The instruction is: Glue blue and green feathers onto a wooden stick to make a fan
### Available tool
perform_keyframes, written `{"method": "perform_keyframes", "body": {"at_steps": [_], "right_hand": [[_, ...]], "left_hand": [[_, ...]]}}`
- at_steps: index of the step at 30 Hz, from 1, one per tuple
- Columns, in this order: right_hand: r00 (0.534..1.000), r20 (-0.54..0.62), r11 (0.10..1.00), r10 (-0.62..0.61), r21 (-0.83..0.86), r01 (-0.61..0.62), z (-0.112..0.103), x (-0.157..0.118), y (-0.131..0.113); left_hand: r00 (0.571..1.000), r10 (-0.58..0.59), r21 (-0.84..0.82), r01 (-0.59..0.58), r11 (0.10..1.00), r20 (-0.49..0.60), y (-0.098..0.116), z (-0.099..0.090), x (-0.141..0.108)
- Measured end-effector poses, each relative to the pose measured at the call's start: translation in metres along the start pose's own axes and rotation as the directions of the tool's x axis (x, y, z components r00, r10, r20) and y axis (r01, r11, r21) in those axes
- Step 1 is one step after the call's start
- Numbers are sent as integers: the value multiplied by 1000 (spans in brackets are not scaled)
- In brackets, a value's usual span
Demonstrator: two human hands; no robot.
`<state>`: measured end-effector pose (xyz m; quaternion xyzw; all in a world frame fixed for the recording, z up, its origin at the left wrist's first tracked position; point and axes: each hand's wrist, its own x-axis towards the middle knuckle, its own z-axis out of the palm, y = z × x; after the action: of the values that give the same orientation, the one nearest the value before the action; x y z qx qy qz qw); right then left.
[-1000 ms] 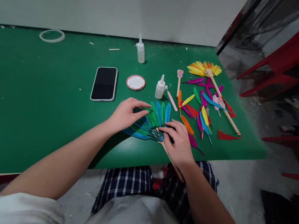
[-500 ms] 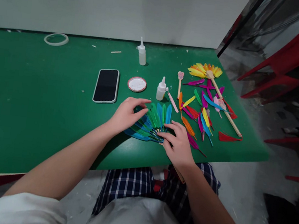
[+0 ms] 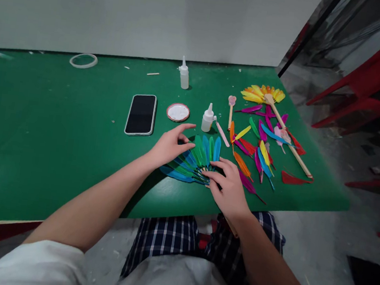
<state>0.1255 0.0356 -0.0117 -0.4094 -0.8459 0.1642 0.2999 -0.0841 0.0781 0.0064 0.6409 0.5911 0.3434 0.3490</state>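
Observation:
A fan of blue and green feathers (image 3: pixel 187 160) lies spread at the table's near edge, its wooden handle mostly hidden beneath my right hand and forearm. My left hand (image 3: pixel 172 146) hovers at the fan's upper left, thumb and fingers apart, with nothing between them. My right hand (image 3: pixel 229 184) rests over the base of the feathers, its fingers stretched out and touching the quills there. Just beyond the fan stands a small white glue bottle (image 3: pixel 207 119) with a pointed nozzle. Beside that bottle lies a pink stick (image 3: pixel 222 135).
Loose coloured feathers (image 3: pixel 260 146) lie scattered on the right, near a finished-looking yellow feather fan (image 3: pixel 263 94) with a red tassel (image 3: pixel 297 179). A phone (image 3: pixel 141 115), a round lid with white stuff (image 3: pixel 178 112), another glue bottle (image 3: pixel 184 76) and a clear ring (image 3: pixel 83 61) are further back.
The whole view has shifted slightly, so the table items appear a little lower and to the right. The left hand's thumb and index finger have spread wider; the right hand stays at the fan's base.

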Motion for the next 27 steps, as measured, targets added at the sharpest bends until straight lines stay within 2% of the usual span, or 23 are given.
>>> {"method": "perform_keyframes", "body": {"at_steps": [13, 21, 27], "right_hand": [[1000, 3, 1000, 15, -4, -15, 2, -1, 1], [1000, -4, 1000, 8, 9, -8, 3, -1, 1], [994, -80, 996, 72, 49, -68, 0, 1, 0]], "left_hand": [[999, -8, -30, 7, 1000, -47, -4, -6, -2], [1000, -1, -36, 0, 999, -26, -7, -6, -2], [1000, 9, -74, -8, 997, 17, -5, -7, -3]]}}
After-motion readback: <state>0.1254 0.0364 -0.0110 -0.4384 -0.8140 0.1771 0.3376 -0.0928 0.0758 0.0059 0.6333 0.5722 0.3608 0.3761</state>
